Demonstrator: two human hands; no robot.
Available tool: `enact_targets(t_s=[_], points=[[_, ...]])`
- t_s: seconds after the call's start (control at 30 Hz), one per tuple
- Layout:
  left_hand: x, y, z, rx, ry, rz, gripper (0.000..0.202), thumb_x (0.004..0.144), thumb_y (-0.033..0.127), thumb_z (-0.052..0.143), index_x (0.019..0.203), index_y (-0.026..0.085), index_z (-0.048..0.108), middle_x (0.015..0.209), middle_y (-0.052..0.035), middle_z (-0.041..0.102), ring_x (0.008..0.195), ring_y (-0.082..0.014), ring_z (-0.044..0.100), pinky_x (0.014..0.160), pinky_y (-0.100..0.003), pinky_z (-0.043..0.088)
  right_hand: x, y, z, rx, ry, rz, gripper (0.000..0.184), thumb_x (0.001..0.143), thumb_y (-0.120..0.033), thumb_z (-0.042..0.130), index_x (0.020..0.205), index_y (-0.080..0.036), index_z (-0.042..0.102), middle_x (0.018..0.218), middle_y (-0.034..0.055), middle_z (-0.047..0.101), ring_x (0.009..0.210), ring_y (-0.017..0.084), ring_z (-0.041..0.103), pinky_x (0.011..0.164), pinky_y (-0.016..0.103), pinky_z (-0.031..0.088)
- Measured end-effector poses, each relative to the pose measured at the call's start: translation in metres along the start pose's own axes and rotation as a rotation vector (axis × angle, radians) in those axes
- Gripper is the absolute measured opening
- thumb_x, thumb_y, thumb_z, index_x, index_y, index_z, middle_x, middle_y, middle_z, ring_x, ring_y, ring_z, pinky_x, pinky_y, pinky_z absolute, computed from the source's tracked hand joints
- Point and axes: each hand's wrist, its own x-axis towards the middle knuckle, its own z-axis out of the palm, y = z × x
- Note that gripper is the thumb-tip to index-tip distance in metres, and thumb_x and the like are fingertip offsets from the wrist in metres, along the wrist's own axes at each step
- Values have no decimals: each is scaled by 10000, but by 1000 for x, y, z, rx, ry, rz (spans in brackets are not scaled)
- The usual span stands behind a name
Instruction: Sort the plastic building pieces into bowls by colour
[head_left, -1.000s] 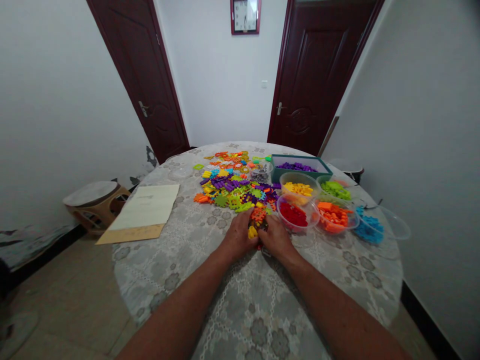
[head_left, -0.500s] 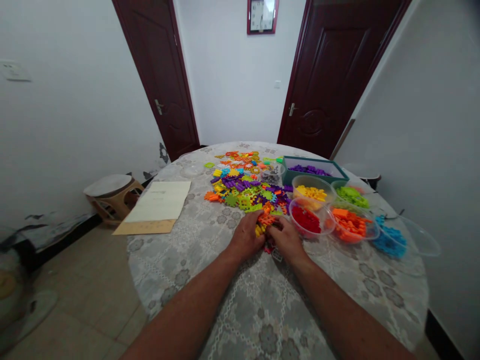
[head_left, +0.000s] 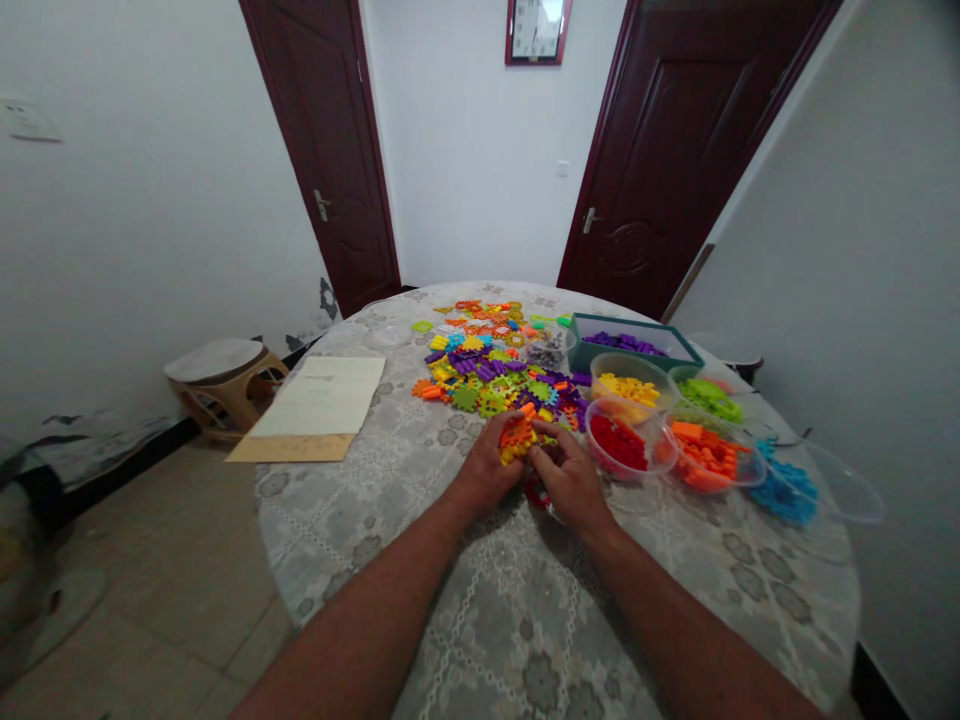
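Near the middle of the table, my left hand (head_left: 487, 465) is closed around a cluster of orange and yellow toy building pieces (head_left: 517, 440). My right hand (head_left: 571, 480) meets it from the other side, its thumb and fingers pinched at the cluster's right edge; the fingertips are partly hidden. Beneath the hands, a red piece (head_left: 537, 492) shows on the tablecloth. Just beyond the fingers lies a heap of mixed building pieces (head_left: 487, 370) in green, purple, yellow, blue and orange.
Right of the hands stand clear bowls of red pieces (head_left: 619, 443), yellow pieces (head_left: 628, 388), orange pieces (head_left: 705, 455) and green pieces (head_left: 709, 398). Blue pieces (head_left: 784, 485) lie farther right. A green box (head_left: 686, 352) holds purple pieces. At left are paper sheets (head_left: 319, 395) and a stool (head_left: 217, 390).
The cluster has turned and shifted slightly left in my left hand, showing more of its orange and yellow faces. My right fingers have moved to its right edge. The view has shifted a little.
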Motion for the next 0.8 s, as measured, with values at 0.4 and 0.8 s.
enact_targets(t_s=[0.4, 0.8], points=[[5, 5, -2, -585, -44, -301, 662, 709, 190, 832, 1336, 231, 623, 1253, -88, 705, 1129, -262, 660, 981, -372, 516, 7, 13, -2, -111, 27, -122, 446, 883, -405, 691, 1283, -208, 686, 1059, 70, 757, 879, 220, 687, 801, 339, 549], [5, 9, -4, -1006, -120, -546, 620, 729, 229, 882, 1289, 248, 618, 1238, -97, 688, 1010, -236, 706, 753, -327, 612, 6, 7, -1, -98, 64, -75, 518, 901, -508, 697, 1321, -204, 673, 939, 54, 734, 763, 197, 663, 696, 325, 567]])
